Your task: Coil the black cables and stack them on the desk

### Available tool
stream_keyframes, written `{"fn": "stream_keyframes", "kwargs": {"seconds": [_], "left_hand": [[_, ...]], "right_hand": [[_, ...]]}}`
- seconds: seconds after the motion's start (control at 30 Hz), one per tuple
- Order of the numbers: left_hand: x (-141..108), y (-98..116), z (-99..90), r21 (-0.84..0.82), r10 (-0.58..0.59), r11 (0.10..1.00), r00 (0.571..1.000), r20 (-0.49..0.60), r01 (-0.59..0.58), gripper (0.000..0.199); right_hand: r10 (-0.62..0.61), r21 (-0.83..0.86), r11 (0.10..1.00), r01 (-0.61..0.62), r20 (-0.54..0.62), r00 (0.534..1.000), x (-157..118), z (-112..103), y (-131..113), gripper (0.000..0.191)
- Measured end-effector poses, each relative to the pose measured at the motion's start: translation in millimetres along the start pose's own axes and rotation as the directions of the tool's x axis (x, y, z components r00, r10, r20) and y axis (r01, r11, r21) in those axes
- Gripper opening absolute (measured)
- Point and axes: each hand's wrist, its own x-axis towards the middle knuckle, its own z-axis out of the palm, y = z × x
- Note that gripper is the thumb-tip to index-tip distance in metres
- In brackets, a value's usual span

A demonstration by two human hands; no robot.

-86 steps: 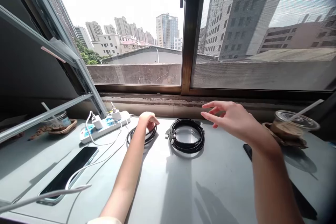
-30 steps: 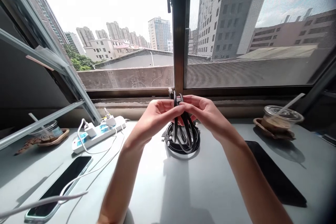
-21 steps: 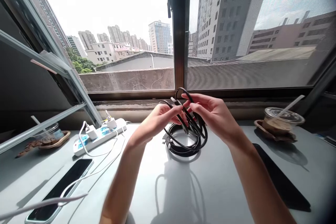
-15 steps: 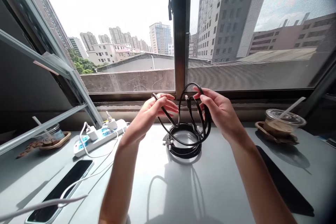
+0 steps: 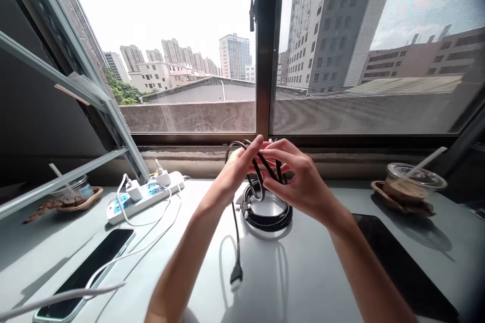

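A black cable [image 5: 235, 227] is held up between my two hands above the table. Its loops hang over the fingers of my left hand [image 5: 240, 166], with the thumb raised beside them. From that hand one end drops down, finishing in a plug [image 5: 236, 273] with a pale metal tip. My right hand [image 5: 297, 174] meets the left and has its fingers closed around several strands. Beneath both hands lies a coil of black cable [image 5: 271, 223] on the table, its upper part partly covered by my hands.
A white power strip [image 5: 147, 199] with plugs and white cords stands at left, near a phone [image 5: 87, 267]. Lidded drink cups [image 5: 413, 181] [image 5: 78, 194] sit in cardboard holders at both sides. A dark tablet-like slab [image 5: 405, 262] lies at right; the window [image 5: 261, 86] is behind.
My hands have come together from apart, gathering the raised loops between them. The plug end now dangles below my left hand. The coil on the table stays put.
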Motion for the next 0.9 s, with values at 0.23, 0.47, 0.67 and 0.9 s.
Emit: {"fn": "stream_keyframes", "kwargs": {"seconds": [0.23, 0.47, 0.67, 0.9], "left_hand": [[2, 4, -10.7, -0.047, 0.139, 0.988, 0.975, -0.174, -0.149, 0.026], [-3, 18, -36.9, -0.029, 0.245, 0.963, 0.915, -0.322, -0.268, 0.014], [-6, 27, -56.5, -0.073, 0.296, 0.931, 0.856, -0.423, -0.358, 0.009], [-5, 27, -70.2, 0.093, 0.445, 0.848, 0.607, -0.658, -0.521, 0.009]], "right_hand": [[-0.063, -0.065, 0.996, 0.065, 0.024, 0.998, 1, -8, -2, 0.023], [-0.040, -0.229, 0.973, -0.020, -0.253, 0.967, 3, -28, 15, 0.023], [-0.022, -0.308, 0.942, -0.134, -0.455, 0.890, 7, -41, 35, 0.022], [-0.048, -0.249, 0.963, -0.104, -0.536, 0.843, 5, -53, 44, 0.014]]}}
